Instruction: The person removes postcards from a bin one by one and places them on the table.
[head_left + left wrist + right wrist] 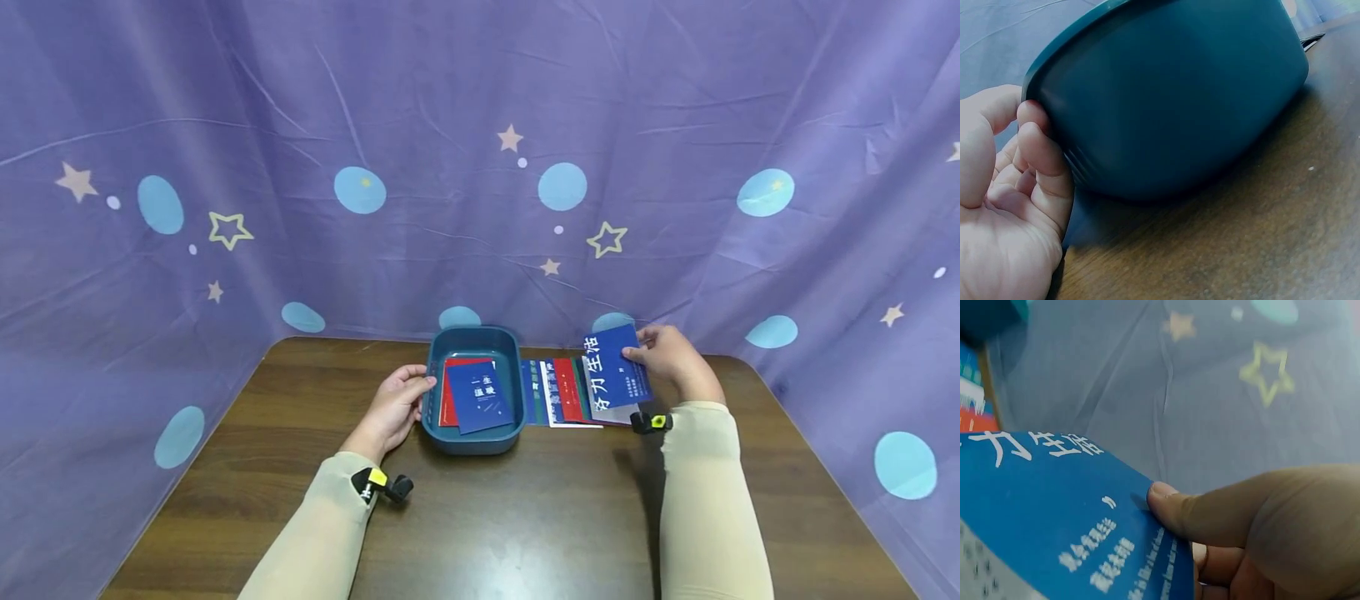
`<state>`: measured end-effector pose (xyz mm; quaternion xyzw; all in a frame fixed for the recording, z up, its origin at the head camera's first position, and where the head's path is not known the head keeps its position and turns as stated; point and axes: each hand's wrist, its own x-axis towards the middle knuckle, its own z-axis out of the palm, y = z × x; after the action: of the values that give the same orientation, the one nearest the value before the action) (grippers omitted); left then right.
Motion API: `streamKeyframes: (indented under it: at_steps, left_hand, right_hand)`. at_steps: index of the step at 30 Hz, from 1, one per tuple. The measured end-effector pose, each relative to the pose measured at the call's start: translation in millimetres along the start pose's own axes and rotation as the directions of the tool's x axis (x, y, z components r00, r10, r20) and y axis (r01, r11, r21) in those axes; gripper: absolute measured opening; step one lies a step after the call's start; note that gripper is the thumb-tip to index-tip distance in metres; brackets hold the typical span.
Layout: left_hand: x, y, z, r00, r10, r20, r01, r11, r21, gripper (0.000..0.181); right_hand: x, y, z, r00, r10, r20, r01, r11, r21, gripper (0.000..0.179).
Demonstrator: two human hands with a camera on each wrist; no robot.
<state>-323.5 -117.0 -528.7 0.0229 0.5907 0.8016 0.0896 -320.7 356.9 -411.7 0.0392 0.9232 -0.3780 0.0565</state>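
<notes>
A teal plastic basin point(471, 446) stands near the back of the table. My left hand point(397, 406) grips its left rim, the thumb at the top edge and fingers curled against the outer wall, as the left wrist view shows. Inside lie a blue card point(480, 408) with white characters and, partly under it, a red card point(447, 408). Between thumb and fingers my right hand point(670, 357) pinches the right edge of another blue card point(618, 367) with large white characters. That card is tilted up above the right end of a row of overlapping cards point(567, 392).
The row of blue, white, red and green cards lies right of the basin on the brown wooden table point(465, 517). A purple curtain point(465, 100) with stars and dots hangs behind and along both sides of the table.
</notes>
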Motion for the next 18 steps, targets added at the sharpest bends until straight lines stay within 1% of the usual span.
streamKeyframes:
  at_steps: [2,4,6,7,9,14,18]
  left_hand:
    - [-0.2,0.0,0.0,1.000,-0.002,-0.005,0.002,1.000,-0.003,0.021]
    - [-0.2,0.0,-0.1,1.000,-0.004,-0.006,0.004,1.000,-0.004,0.019]
    - [-0.3,0.1,0.0,1.000,-0.009,-0.010,0.009,1.000,-0.012,0.019]
    - [-0.3,0.1,-0.1,1.000,-0.012,-0.011,0.011,1.000,-0.014,0.019]
    - [-0.4,0.3,0.0,1.000,-0.012,-0.012,0.012,1.000,-0.012,0.020]
    - [-0.6,1.1,0.7,1.000,-0.005,-0.006,0.005,1.000,-0.015,0.023]
    - [-0.5,0.9,0.9,1.000,-0.004,0.001,0.004,1.000,-0.013,0.024]
  right_hand:
    - [3.2,14,0,0.998,0.064,0.017,-0.065,0.996,0.064,0.055]
    - [5.3,26,2,0.991,0.127,0.037,-0.131,0.983,0.128,0.058]
    - [7.6,36,4,0.983,0.173,0.055,-0.180,0.969,0.169,0.059]
    - [8.6,41,5,0.981,0.185,0.059,-0.193,0.966,0.170,0.060]
    - [10.9,48,7,0.980,0.186,0.070,-0.195,0.967,0.166,0.063]
    - [18.3,57,13,0.984,0.148,0.099,-0.163,0.972,0.168,0.063]
    - [26.3,62,21,0.983,0.147,0.106,-0.159,0.981,0.113,0.045]
